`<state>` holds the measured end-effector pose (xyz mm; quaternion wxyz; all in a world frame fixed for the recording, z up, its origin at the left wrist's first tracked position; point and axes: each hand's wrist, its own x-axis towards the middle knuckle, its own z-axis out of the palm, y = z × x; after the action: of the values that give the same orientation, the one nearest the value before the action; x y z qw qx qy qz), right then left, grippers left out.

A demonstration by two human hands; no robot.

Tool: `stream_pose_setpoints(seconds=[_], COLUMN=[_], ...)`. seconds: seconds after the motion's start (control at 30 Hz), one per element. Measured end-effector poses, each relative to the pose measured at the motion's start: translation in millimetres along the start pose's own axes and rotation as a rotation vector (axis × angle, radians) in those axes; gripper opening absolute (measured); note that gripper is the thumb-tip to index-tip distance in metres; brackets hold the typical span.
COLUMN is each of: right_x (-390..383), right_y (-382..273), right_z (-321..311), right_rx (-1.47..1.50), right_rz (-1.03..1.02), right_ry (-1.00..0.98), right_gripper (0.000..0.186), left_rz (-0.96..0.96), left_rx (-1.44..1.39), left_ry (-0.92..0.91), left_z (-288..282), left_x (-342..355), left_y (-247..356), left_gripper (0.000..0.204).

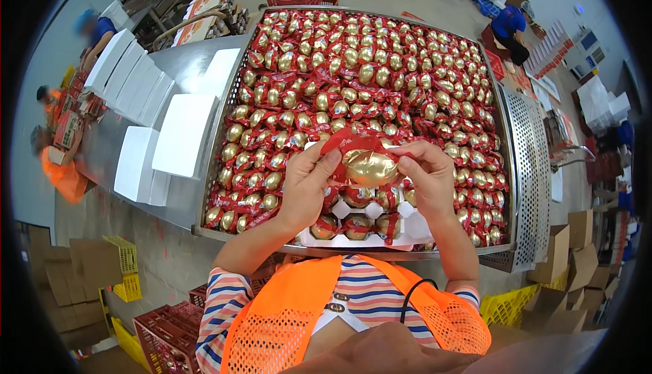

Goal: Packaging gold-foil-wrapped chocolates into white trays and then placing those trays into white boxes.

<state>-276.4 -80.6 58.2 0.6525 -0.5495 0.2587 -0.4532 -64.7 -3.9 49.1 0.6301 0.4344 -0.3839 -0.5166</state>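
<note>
- The left hand (303, 180), in the middle of the frame, pinches the left end of a red wrapper (331, 146) between its thumb and fingers.
- The right hand (428, 170), just right of the middle, pinches the wrapper's other end with its thumb and fingers.
- A shiny gold ball (371, 169), shaped like an egg, sits inside the wrapper, between the two hands. It is up above a white tray (415, 227).
- The white tray is low in the middle of the frame, near the orange vest (282, 316). It has little pockets with wrapped balls in them.
- Many more gold balls lie on the big metal table (214, 170) all around.
- To do this well, I think both hands should hold the ends softly and stay level, so the ball doesn't roll or slip.
- Pulling too hard could rip the thin wrapper.
- Squeezing the gold part might dent it, so it seems best to pinch only the ends.
</note>
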Motion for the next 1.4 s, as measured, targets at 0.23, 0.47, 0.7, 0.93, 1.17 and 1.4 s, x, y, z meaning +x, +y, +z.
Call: stream_pose_setpoints(seconds=[0.23,0.47,0.7,0.93,1.17,1.4], right_x=[-5,-3,14,9,0,27], right_y=[-18,-31,3,42,70,92], right_z=[34,73,134,158,196,191], right_rx=[-0.423,-0.808,-0.711,-0.894,-1.014,-1.093], right_rz=[-0.230,-1.051,-1.105,-0.896,-0.636,-0.404], right_ry=[-0.068,-0.560,-0.994,-1.175,-1.322,-1.278], right_gripper=[0.018,0.017,0.021,0.026,0.026,0.022], left_rz=[0.103,0.769,0.835,0.403,0.411,0.438], left_rx=[-0.179,0.116,0.221,-0.191,-1.051,-0.077], left_ry=[0.062,0.035,0.568,1.665,2.175,2.347], left_z=[-5,-49,-101,-198,-290,-419], left_x=[-30,-76,-156,-324,-490,-642], left_y=[18,17,-1,-103,-409,-459], left_gripper=[0.027,0.021,0.022,0.017,0.023,0.035])
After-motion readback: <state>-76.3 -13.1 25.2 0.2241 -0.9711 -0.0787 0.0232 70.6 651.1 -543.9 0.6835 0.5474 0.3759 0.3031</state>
